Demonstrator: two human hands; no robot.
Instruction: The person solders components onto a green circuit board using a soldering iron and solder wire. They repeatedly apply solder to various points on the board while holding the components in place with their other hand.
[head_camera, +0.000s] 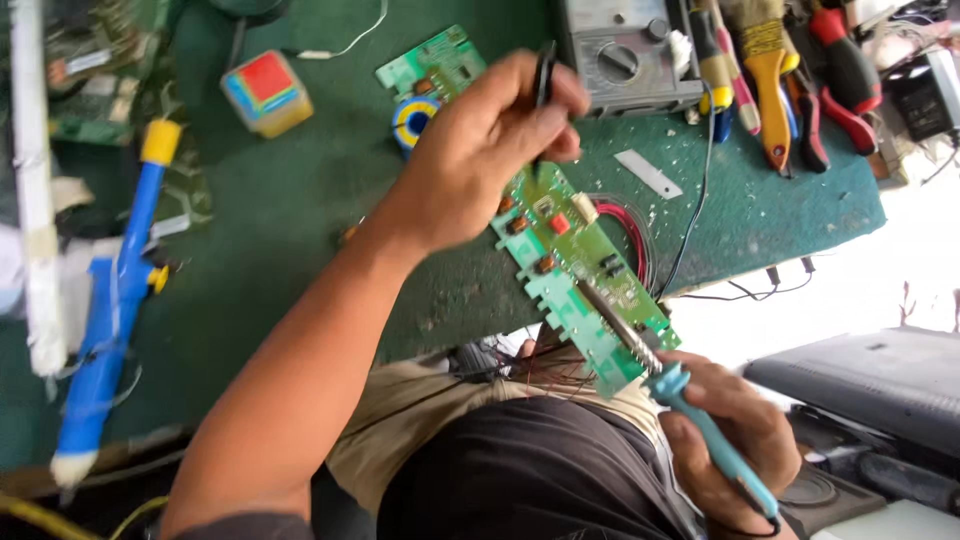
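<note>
The fingers of the left hand are pinched shut around a slim black tool, likely tweezers, whose lower end comes down onto the upper part of a long green circuit board. The fingers of the right hand are wrapped closed around the light blue handle of a soldering iron, and its metal shaft runs up and to the left, lying across the lower half of the same board. The board sits tilted, part of it over the near edge of the green-covered surface and part over the person's lap, with small red and brown parts on its face and a loop of red wire just beside its right edge. Thin reddish wires hang below its lower end. Above the left hand lies a second, smaller green circuit board, with a blue and yellow spool touching its lower corner. A grey multimeter stands at the top of the surface, and beside it to the right are pliers and screwdrivers with yellow and red handles. A colourful cube-shaped box rests further left, and a blue desoldering pump with a yellow tip lies at the far left.
</note>
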